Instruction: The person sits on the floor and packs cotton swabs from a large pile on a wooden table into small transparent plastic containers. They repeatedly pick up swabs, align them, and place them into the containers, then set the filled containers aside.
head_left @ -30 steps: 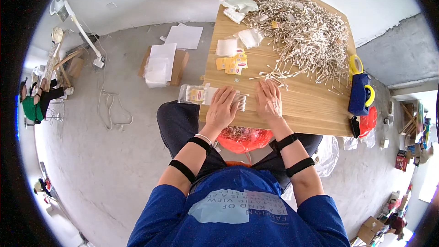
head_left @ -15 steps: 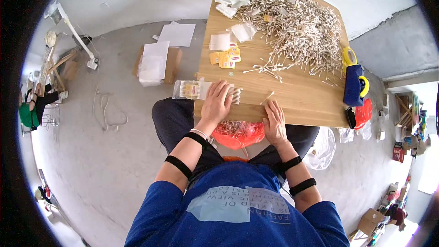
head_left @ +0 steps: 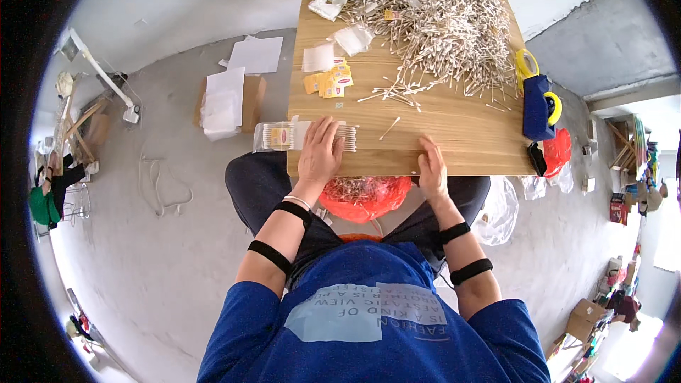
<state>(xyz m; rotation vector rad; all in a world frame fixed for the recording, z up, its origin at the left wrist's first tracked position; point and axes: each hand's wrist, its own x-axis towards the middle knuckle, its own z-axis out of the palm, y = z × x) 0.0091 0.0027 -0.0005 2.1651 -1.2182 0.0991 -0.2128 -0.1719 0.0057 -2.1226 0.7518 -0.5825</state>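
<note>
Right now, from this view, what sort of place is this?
Probably a makeshift packing workroom: a large loose heap of white-tipped cotton swabs covers part of a light-brown wooden table, above bare grey concrete floor.

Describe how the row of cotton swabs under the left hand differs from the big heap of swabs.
The row lies neat, its sticks side by side; the heap is a tangle. The row is small; the heap spreads widely. The left hand lies over the row, while no hand touches the heap. Both are white-tipped sticks.
</note>
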